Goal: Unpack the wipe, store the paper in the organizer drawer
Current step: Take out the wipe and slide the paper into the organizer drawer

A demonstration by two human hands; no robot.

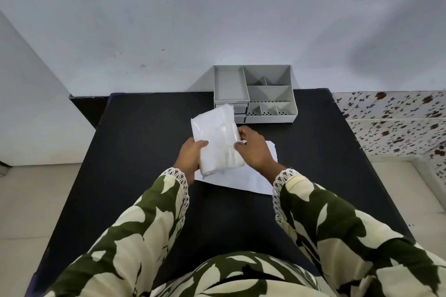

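Observation:
A white wipe in a clear plastic packet (213,135) is held up above the black table (144,127), tilted. My left hand (190,155) grips its lower left side. My right hand (253,149) pinches its right edge near the bottom. Under the packet a white sheet of paper (241,179) lies flat on the table. The grey organizer (254,94) stands at the table's far edge, with open compartments on top and small drawers (241,110) at its front left, partly hidden behind the packet.
A pale wall rises right behind the organizer. The table drops off to a light tiled floor (29,200) on the left and right. A floral-patterned surface (398,122) lies to the right.

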